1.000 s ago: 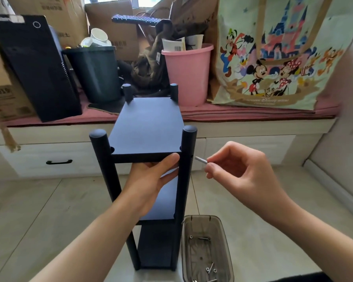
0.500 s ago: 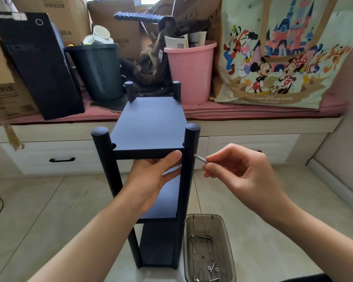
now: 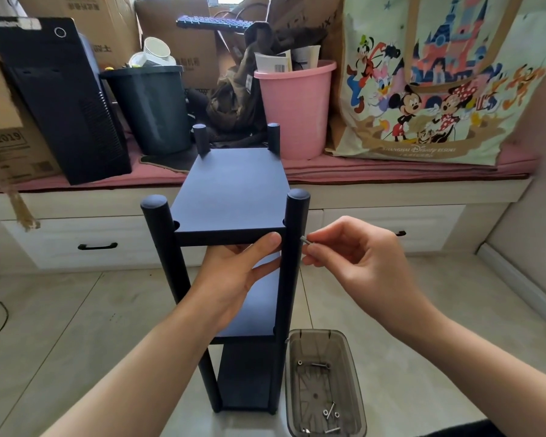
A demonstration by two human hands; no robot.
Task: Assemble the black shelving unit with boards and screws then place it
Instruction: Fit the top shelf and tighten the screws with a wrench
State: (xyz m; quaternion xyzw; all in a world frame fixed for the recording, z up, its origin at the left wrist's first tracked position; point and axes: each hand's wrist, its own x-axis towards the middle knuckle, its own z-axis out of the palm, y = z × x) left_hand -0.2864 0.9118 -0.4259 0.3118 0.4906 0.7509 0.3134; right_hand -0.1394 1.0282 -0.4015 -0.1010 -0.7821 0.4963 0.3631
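Shelving unit (image 3: 234, 279) standing upright on tiled floor (image 3: 60, 326), just in front of window bench (image 3: 391, 190); three boards fitted between four black posts. Top board (image 3: 230, 193) sitting level, notched against near right post (image 3: 293, 263).

Left hand (image 3: 237, 279) reaching under top board from the front, thumb pressing on its front edge, fingers lying spread beneath it; how far they curl round, cannot tell. Right hand (image 3: 360, 263) pinching screw (image 3: 304, 240) between thumb and fingertips, tip touching or nearly touching outer side of near right post at board height. Hole in the post not visible from here.

Risks, judging from this:
- Screw going in crooked if hole in post and hole in board edge are not lining up; left hand doing all the aligning, so any sag or shift of the board likely throwing it off.
- Screw slipping from the pinch; small and smooth, likely rolling away across tile rather than dropping back into tray.
- Sideways push from right hand rocking the tall narrow frame; only the left hand steadying it.
- Cross-threading if forced before seating squarely.

Clear plastic tray (image 3: 325, 383) lying on floor touching or just beside foot of near right post, holding a few loose screws and nuts; a nudge of the frame possibly knocking it.
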